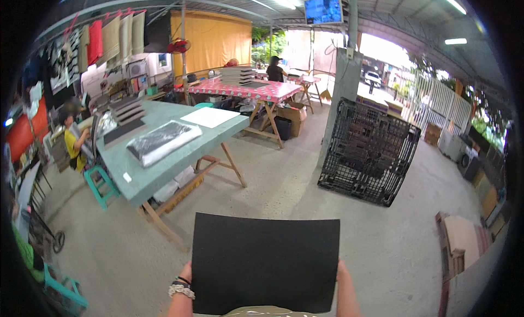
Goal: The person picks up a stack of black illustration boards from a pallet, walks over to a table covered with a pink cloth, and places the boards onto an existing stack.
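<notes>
Black, flat rectangular sheet (266, 262): we are holding it upright before our chest, left hand (187, 273) and right hand (342, 273) gripping opposite edges; keeping both grips level should prevent bending. Green-topped counter (164, 169) standing left.

The black sheet (265, 262) is showing a matt, smooth, card-like face. The green table (164, 169) is presenting a dull painted top on bare wooden trestle legs. A glossy plastic-wrapped bundle (164, 141) is glinting on it, beside a matt white paper sheet (210, 117). The black pallet (367, 150) is looking like moulded plastic lattice. The concrete floor (284, 191) is appearing rough and matt.
</notes>
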A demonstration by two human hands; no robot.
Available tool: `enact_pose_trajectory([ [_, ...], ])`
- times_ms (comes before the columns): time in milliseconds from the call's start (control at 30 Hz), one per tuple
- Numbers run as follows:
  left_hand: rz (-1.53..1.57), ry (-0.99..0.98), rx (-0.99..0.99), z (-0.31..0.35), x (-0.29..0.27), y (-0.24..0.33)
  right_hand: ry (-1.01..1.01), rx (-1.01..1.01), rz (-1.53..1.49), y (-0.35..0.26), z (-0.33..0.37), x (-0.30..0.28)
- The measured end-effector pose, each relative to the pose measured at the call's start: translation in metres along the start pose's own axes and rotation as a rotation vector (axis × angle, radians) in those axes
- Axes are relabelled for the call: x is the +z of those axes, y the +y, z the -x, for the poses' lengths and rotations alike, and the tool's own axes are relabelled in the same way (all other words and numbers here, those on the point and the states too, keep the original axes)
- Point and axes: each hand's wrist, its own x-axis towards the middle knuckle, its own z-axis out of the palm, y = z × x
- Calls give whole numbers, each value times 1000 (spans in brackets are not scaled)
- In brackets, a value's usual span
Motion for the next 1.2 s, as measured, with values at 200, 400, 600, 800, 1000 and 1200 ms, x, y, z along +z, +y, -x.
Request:
enact_pose_trajectory([
  [200,-110,45,-14,-179,42,44,66,-91,-21,-87,-105,47],
  [400,-65,10,-50,-346,118,90,142,-130,-17,-190,-231,76],
  [600,23,-67,-129,-466,208,175,153,-203,10,-296,-354,117],
  [800,5,-79,-48,-653,233,210,180,-182,-35,-385,-501,146],
  [1000,-313,-251,22,-871,314,281,349,-160,-38,-466,-583,192],
  [1200,-335,-300,-122,-1032,416,325,471,-123,-44,-535,-692,213],
])
